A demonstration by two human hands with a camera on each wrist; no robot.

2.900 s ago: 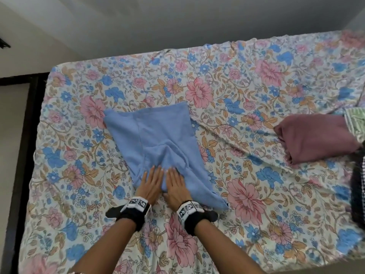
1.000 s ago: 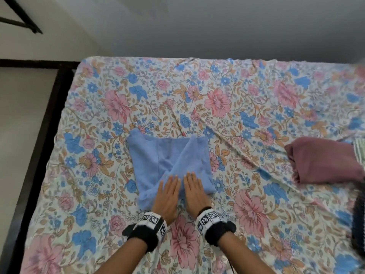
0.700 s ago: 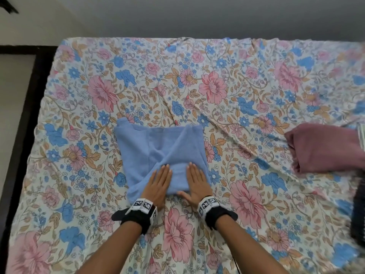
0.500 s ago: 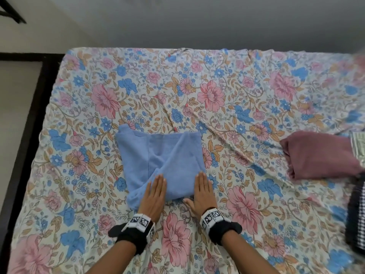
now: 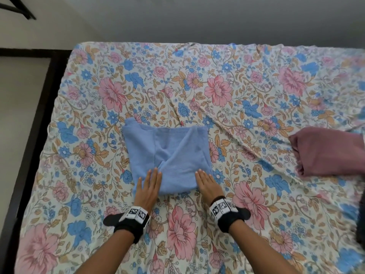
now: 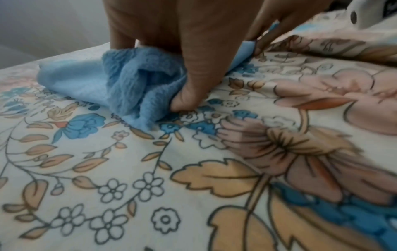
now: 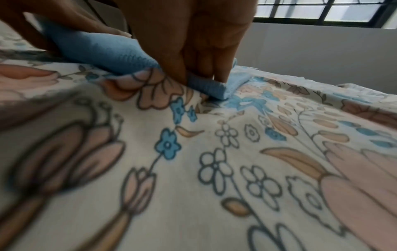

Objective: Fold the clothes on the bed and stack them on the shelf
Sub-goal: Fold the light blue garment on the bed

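A light blue garment, folded into a rough square, lies on the floral bed sheet. My left hand holds its near left corner, fingers straight on top. In the left wrist view the thumb digs in at the bunched edge of the blue garment. My right hand holds the near right corner the same way. In the right wrist view its fingers press the folded edge of the blue garment from above, thumb tucked at the fold.
A folded maroon garment lies on the bed to the right, with a dark garment at the right edge. The dark bed frame runs along the left, with floor beyond. A grey wall stands behind the bed. No shelf is in view.
The blue garment's long lower part was folded up into a square. My hands then slid apart from the middle of the near edge to its two corners, and the thumbs went out of sight.
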